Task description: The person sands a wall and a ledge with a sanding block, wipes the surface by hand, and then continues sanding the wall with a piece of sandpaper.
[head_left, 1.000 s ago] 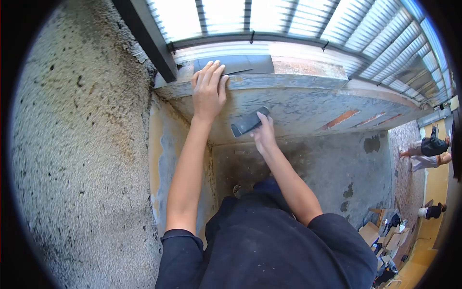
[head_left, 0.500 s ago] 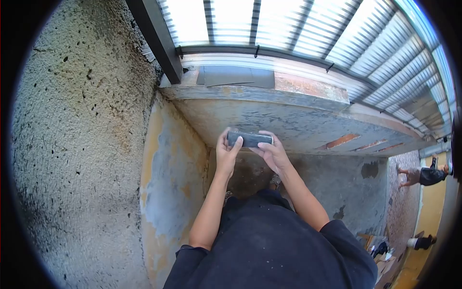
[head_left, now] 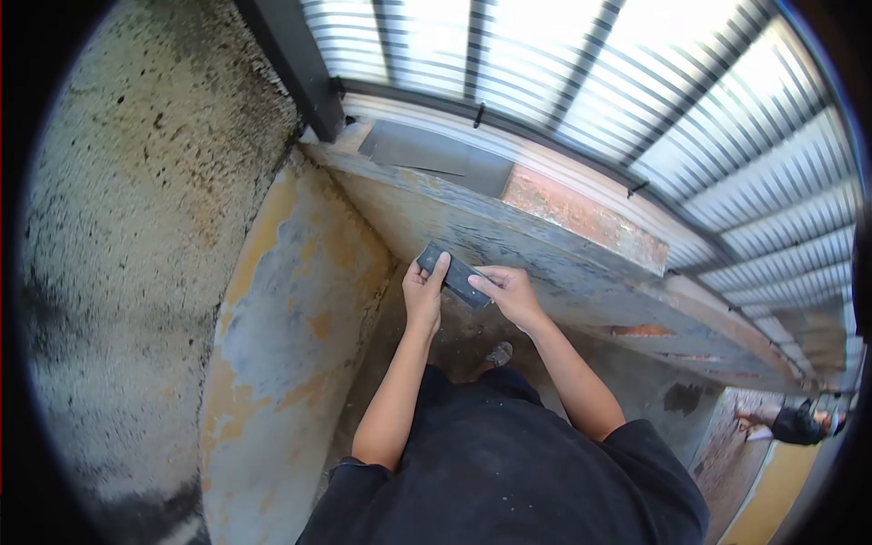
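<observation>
A dark grey rectangular block, flat-faced and possibly wrapped in a sheet such as sandpaper, is held in front of my body between both hands. My left hand grips its left end, thumb lying on the face and fingers behind. The right end is pinched by my right hand, its thumb on the near edge. The block slants, left end higher than the right. The fingers behind it are mostly hidden.
Ahead is a low plastered wall; on its ledge lie grey sheets beside a reddish brick-like patch. Metal bars stand above. A rough wall rises at left. Another person stands far right.
The block has turned from nearly level to slanting down on the right. My right hand has moved slightly lower and closer to my left. The camera view has tilted.
</observation>
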A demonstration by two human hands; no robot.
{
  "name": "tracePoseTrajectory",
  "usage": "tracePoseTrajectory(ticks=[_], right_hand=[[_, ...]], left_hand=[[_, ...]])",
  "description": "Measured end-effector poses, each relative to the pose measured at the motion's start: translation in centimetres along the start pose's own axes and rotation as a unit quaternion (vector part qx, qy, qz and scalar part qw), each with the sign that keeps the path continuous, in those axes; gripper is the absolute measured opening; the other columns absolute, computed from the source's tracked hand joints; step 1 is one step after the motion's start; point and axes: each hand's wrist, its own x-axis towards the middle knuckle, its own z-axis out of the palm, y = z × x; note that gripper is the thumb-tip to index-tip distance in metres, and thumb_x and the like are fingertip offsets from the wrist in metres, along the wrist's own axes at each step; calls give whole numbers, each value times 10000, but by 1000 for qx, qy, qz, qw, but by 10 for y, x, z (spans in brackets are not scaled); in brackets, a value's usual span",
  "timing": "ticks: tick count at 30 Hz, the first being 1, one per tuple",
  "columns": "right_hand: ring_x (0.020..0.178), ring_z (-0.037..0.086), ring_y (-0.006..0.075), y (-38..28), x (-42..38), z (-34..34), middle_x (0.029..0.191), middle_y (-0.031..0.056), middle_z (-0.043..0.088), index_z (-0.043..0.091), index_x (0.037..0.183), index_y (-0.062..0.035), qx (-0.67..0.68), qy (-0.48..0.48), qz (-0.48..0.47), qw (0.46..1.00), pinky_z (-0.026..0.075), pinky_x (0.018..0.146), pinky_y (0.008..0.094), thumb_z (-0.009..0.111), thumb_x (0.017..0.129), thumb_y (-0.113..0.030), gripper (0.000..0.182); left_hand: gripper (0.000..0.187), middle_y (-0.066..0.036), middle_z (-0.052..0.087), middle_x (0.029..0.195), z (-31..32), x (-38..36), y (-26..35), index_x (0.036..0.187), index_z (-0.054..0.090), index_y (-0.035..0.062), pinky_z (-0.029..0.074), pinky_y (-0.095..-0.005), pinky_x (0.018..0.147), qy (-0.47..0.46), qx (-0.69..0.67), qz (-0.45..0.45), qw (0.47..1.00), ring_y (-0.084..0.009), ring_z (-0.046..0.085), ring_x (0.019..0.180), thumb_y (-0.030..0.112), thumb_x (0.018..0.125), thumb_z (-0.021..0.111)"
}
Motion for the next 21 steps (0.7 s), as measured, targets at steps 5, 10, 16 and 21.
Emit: tracePoseTrajectory(ticks=[5, 10, 16, 21], right_hand=[[854, 661, 88, -14, 14, -1, 1003, 53, 776, 754, 1170, 42, -95, -33, -24, 995, 542, 769, 263, 716, 1011, -252, 336], [776, 642, 73, -28, 14, 13, 913, 45, 762, 763, 1131, 46, -145, -22, -35, 989, 530, 652, 263, 689, 1028, -283, 352], [735, 676, 124, -25, 16, 23, 903, 88, 758, 705, 1222, 58, -166, 2, 33, 986, 533, 652, 276, 676, 1033, -303, 409], [692, 705, 218, -57, 13, 39, 934, 192, 760, 648, 1300, 54, -379, 99, -72, 917, 551, 659, 345, 653, 1040, -308, 446]], left_hand=[[280, -34, 704, 1047, 18, 11, -12, 1139, 678, 13, 513, -265, 824, 94, 5, 60, 994, -90, 642, 936, 245, 999, 747], [364, -46, 701, 1038, 22, 16, -6, 1155, 682, -11, 517, -280, 824, 124, -5, 59, 990, -112, 643, 922, 306, 990, 753], [576, -171, 637, 1191, 19, 30, -31, 1334, 517, -60, 498, -354, 924, 140, 24, 29, 989, -218, 615, 1063, 454, 1076, 554], [587, -342, 613, 1212, 38, 57, -6, 1260, 504, -121, 454, -497, 992, 208, 147, 119, 960, -478, 601, 1145, 440, 1086, 494]])
